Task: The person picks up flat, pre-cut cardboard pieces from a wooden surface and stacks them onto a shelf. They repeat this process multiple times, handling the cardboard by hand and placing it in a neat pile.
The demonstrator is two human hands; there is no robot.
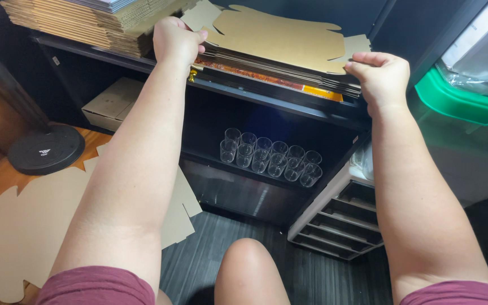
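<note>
- We note the left hand (pixel 175 38) with its grip clamped on the left edge of the top flat cardboard blank (pixel 280 35)
- We note the right hand (pixel 380 74), grip pinched on the right edge of the same blank
- The blank lies on a stack of similar blanks (pixel 278 65) on the upper shelf (pixel 266 99) of a dark cabinet
- Clear plastic cups (pixel 270 157) stand in rows on the shelf below
- Another cardboard blank (pixel 35 226) lies on the wooden floor at left, beside a round black base (pixel 45 149)
</note>
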